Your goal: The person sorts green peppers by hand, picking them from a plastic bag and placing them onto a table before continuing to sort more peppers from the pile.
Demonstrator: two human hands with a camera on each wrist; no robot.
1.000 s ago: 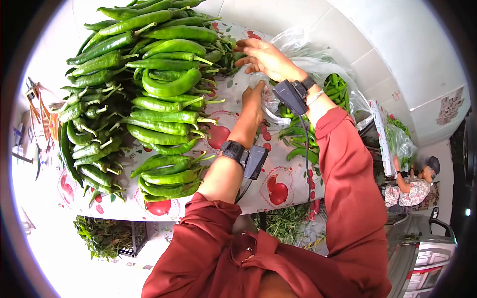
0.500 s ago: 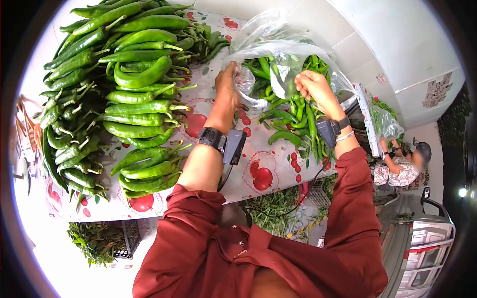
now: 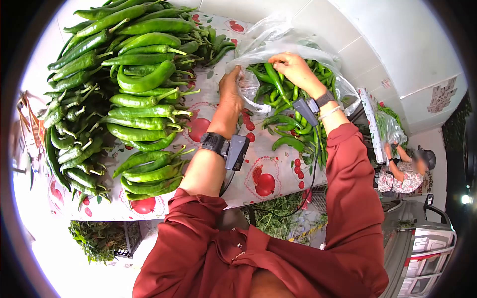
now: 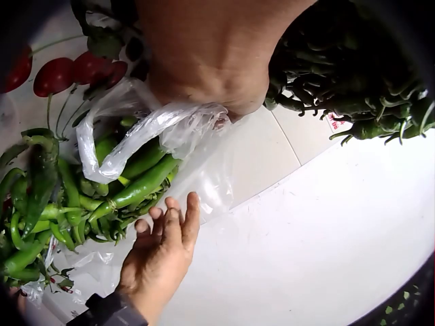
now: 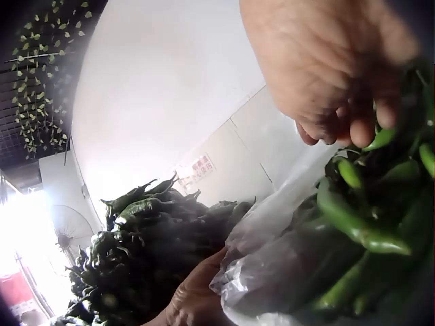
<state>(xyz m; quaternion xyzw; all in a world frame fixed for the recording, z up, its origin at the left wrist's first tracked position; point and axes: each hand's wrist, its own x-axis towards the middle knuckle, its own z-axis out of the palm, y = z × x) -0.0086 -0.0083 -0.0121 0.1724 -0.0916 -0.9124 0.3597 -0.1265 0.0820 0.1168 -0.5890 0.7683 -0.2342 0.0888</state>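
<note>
A clear plastic bag (image 3: pixel 318 55) lies on its side with its mouth facing the person, full of long green peppers (image 3: pixel 272 79) that spill onto the tablecloth. At the bag's left edge my left hand (image 3: pixel 230 92) grips the gathered plastic (image 4: pixel 194 125). My right hand (image 3: pixel 298 72) hovers over the mouth, fingers loosely bent, fingertips close to one pepper. From the left wrist view, this right hand (image 4: pixel 162 255) shows relaxed fingers with nothing between them. Left of the hands stands a big neat stack of larger green peppers (image 3: pixel 144 111), stems pointing right.
A flowered tablecloth (image 3: pixel 223 186) covers the table, with a tiled wall (image 3: pixel 343 30) behind. Below the front edge are a crate of greens (image 3: pixel 102 238) and more leaves (image 3: pixel 278 211). Another person (image 3: pixel 405 174) works at a second table on the right.
My right hand swung from the bag's upper edge down to its right side, then back left over the mouth. The bag now lies more open, its peppers showing. My left hand keeps its grip.
</note>
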